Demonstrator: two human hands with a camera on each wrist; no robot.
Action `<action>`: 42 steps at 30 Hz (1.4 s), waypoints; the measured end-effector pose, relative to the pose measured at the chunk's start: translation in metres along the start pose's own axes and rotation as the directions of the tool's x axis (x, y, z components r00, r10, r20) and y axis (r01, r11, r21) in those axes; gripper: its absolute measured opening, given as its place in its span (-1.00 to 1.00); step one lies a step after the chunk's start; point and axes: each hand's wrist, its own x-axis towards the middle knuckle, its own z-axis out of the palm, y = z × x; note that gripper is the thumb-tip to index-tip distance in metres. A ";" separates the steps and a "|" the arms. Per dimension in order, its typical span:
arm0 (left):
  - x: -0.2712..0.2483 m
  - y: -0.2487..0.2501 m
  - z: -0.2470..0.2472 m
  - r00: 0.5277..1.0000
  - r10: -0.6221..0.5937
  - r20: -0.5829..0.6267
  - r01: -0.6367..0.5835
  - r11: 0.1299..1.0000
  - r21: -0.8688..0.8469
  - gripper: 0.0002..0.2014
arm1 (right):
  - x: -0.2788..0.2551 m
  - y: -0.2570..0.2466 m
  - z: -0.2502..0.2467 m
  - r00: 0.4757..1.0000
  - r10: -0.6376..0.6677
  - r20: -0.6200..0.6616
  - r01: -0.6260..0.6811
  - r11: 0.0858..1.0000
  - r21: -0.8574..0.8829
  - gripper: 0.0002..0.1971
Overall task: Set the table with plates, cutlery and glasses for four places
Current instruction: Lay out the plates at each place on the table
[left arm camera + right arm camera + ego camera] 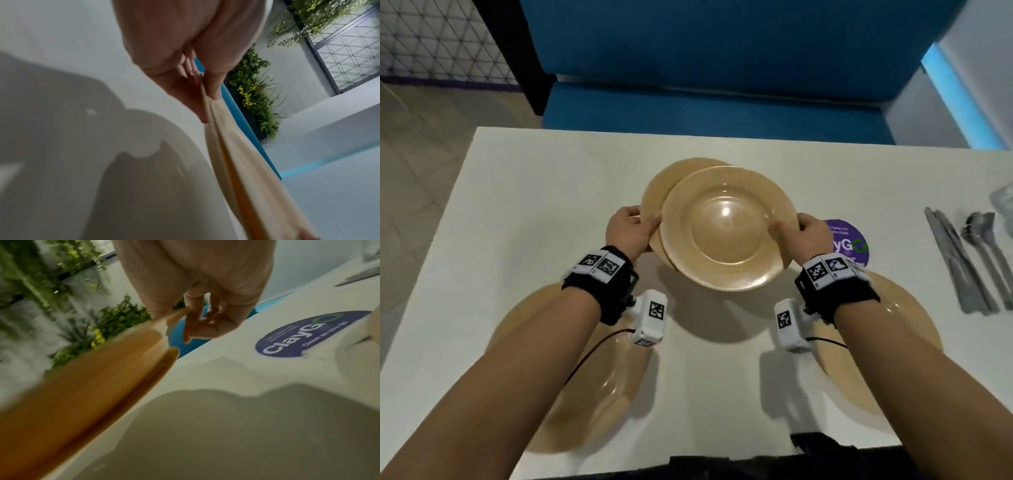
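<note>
Two tan plates hang stacked and offset above the middle of the white table, casting a shadow on it. The upper plate sits to the right. The lower plate pokes out behind it to the left. My left hand pinches the lower plate's left rim, thumb on top. In the left wrist view the left hand pinches the plate rims. My right hand grips the upper plate's right rim. In the right wrist view the right hand pinches that plate.
Two more tan plates lie on the table, one near left and one near right. Knives and spoons lie at the right, with a glass at the edge. A purple sticker is beside my right hand. A blue bench stands behind the table.
</note>
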 end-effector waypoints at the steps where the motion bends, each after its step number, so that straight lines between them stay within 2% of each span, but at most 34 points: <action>1: 0.005 0.004 0.010 1.000 0.011 -0.028 -0.011 1.000 -0.011 -0.59 | 0.012 0.003 -0.010 0.999 0.032 -0.034 -0.030 0.998 0.056 -0.76; 5: 0.024 0.012 0.041 0.989 0.023 -0.149 -0.025 1.000 -0.017 -0.63 | 0.068 0.020 -0.042 0.969 0.199 -0.149 -0.165 0.963 0.213 -0.69; 8: 0.036 0.011 0.052 0.979 0.019 -0.201 -0.022 1.000 -0.012 -0.63 | 0.105 0.030 -0.052 0.942 0.329 -0.067 -0.291 0.899 0.328 -0.68; 10: 0.040 0.008 0.055 0.975 0.007 -0.224 -0.010 1.000 -0.012 -0.61 | 0.120 0.036 -0.054 0.921 0.388 -0.022 -0.361 0.876 0.321 -0.73; 11: 0.041 0.006 0.055 0.972 0.002 -0.236 -0.006 1.000 -0.015 -0.61 | 0.126 0.037 -0.052 0.908 0.419 -0.014 -0.402 0.879 0.256 -0.67; 14: 0.041 0.001 0.054 0.964 -0.013 -0.265 0.003 0.999 -0.038 -0.61 | 0.125 0.041 -0.046 0.923 0.386 -0.011 -0.384 0.921 0.061 -0.58; 15: 0.041 0.000 0.053 0.963 -0.016 -0.269 0.004 0.999 -0.044 -0.61 | 0.123 0.041 -0.041 0.927 0.375 0.027 -0.376 0.926 0.037 -0.58; 16: 0.041 -0.001 0.051 0.962 -0.017 -0.272 0.003 0.999 -0.050 -0.61 | 0.122 0.040 -0.038 0.919 0.379 0.107 -0.391 0.912 0.126 -0.63; 17: 0.041 -0.002 0.049 0.962 -0.019 -0.274 0.003 0.998 -0.056 -0.61 | 0.120 0.039 -0.032 0.912 0.390 0.126 -0.409 0.871 0.271 -0.71; 18: 0.041 -0.002 0.047 0.962 -0.019 -0.274 0.002 0.998 -0.064 -0.61 | 0.116 0.036 -0.024 0.887 0.431 0.163 -0.458 0.781 0.424 -0.82; 20: 0.041 -0.002 0.040 0.963 -0.021 -0.268 -0.002 0.996 -0.084 -0.60 | 0.102 0.031 -0.011 0.828 0.526 0.196 -0.521 0.592 0.615 -0.84; 22: 0.041 -0.003 0.032 0.965 -0.023 -0.262 -0.004 0.995 -0.100 -0.60 | 0.085 0.020 0.003 0.832 0.498 0.244 -0.526 0.570 0.632 -0.82; 25: 0.042 -0.004 0.011 0.967 -0.035 -0.252 0.005 0.993 -0.119 -0.61 | 0.059 -0.007 0.033 0.870 0.372 0.325 -0.492 0.598 0.633 -0.76; 27: 0.044 -0.003 -0.009 0.968 -0.040 -0.246 0.009 0.992 -0.127 -0.61 | 0.040 -0.030 0.057 0.901 0.250 0.355 -0.420 0.708 0.567 -0.69; 30: 0.051 -0.003 -0.047 0.965 -0.047 -0.258 0.016 0.993 -0.120 -0.59 | 0.015 -0.062 0.097 0.934 0.082 0.347 -0.215 0.905 0.366 -0.61; 31: 0.055 -0.002 -0.061 0.963 -0.051 -0.263 0.020 0.993 -0.118 -0.58 | 0.008 -0.072 0.109 0.939 0.039 0.341 -0.152 0.938 0.312 -0.60; 37: 0.086 -0.002 -0.138 0.970 -0.063 -0.233 0.053 0.997 -0.049 -0.55 | -0.013 -0.117 0.172 0.929 -0.054 0.366 -0.025 0.978 0.205 -0.57; 42: 0.109 -0.009 -0.170 0.982 -0.046 -0.185 0.062 0.995 0.082 -0.49 | -0.017 -0.129 0.198 0.929 -0.086 0.359 0.063 0.995 0.075 -0.40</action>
